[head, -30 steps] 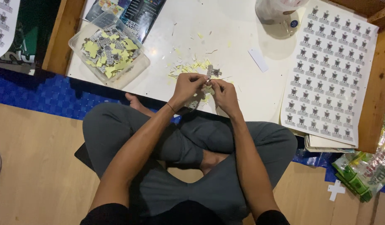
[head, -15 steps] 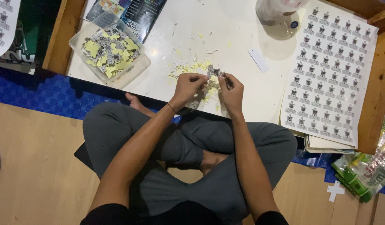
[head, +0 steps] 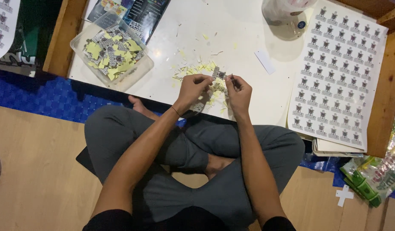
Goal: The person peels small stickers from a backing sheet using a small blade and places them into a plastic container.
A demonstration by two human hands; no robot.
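Note:
I sit cross-legged at a low white table (head: 231,38). My left hand (head: 192,89) pinches a small black-and-white sticker (head: 218,74) at its left edge. My right hand (head: 239,90) is closed on a thin dark pointed tool (head: 232,78) whose tip sits just right of the sticker. Both hands hover over a pile of yellow paper scraps (head: 206,81) at the table's near edge.
A clear plastic tub (head: 112,51) of cut stickers and yellow backing stands at the left. A large sheet of printed stickers (head: 338,72) lies at the right, over a stack of more sheets. A pale round object (head: 287,15) stands at the back; green packets (head: 372,175) lie on the floor.
My hands have drawn slightly apart. The sticker, earlier pressed between both hands, now shows in the left fingers with the tool tip clear of it.

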